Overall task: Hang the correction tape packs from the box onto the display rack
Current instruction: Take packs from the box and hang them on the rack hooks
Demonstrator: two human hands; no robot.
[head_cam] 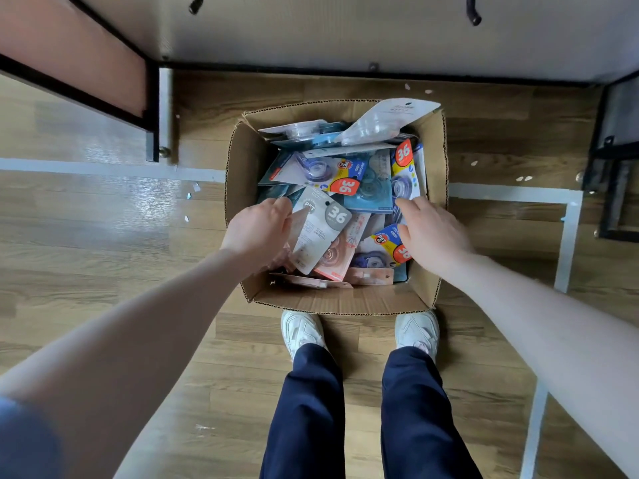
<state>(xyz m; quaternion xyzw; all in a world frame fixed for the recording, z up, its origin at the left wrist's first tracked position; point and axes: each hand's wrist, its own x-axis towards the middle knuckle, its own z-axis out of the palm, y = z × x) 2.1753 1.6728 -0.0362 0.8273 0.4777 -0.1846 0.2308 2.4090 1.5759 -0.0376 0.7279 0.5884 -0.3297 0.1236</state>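
An open cardboard box [340, 300] stands on the floor just ahead of my feet, full of several correction tape packs in blue, grey and pink. My left hand [257, 231] reaches into the box's left side, fingers touching the edge of a grey pack [320, 233] marked 36. My right hand [434, 233] reaches in at the right side, fingertips resting on a blue and yellow pack [403, 183]. Neither hand clearly grips a pack. Two black rack hooks [473, 13] stick out from the white panel above the box.
The white display panel [345, 32] with a black frame stands right behind the box. A brown shelf side [69, 53] is at the upper left, a black metal frame [615, 188] at the right. My two white shoes [302, 331] stand on wood flooring with white tape lines.
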